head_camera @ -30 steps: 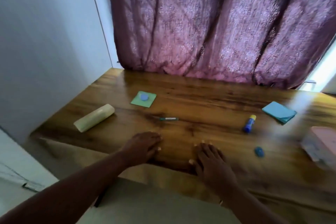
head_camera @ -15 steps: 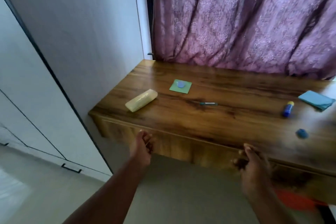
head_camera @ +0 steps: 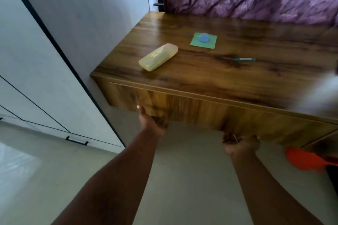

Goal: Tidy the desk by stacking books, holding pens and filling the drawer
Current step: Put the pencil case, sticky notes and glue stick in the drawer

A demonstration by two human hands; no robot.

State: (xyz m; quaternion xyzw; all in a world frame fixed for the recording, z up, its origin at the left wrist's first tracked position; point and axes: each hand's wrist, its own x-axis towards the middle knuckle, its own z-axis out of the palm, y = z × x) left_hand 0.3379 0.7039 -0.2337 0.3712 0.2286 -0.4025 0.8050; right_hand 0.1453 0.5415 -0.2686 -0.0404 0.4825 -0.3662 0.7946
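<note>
We have both hands hooked under the bottom edge of the drawer front (head_camera: pixel 182 107), below the desk top (head_camera: pixel 219 71). Our left hand (head_camera: pixel 150 122) grasps that edge near the desk's left corner, fingers curled up behind the panel; our right hand (head_camera: pixel 239 142) grips the same edge further right, palm up, fingers tucked out of sight. The drawer looks closed, so the step in hand is likely pulling it open.

To do it well, we should pull evenly with both hands, straight toward us, so the front does not skew or jam. A slow, level pull also keeps the things on the desk from sliding.

On the desk top, the yellow pencil case (head_camera: pixel 158 56) lies near the left front corner. The green notepad (head_camera: pixel 203 40) with a blue eraser (head_camera: pixel 204 38) on it sits further back, and the pen (head_camera: pixel 243 59) lies to the right of the case.
</note>
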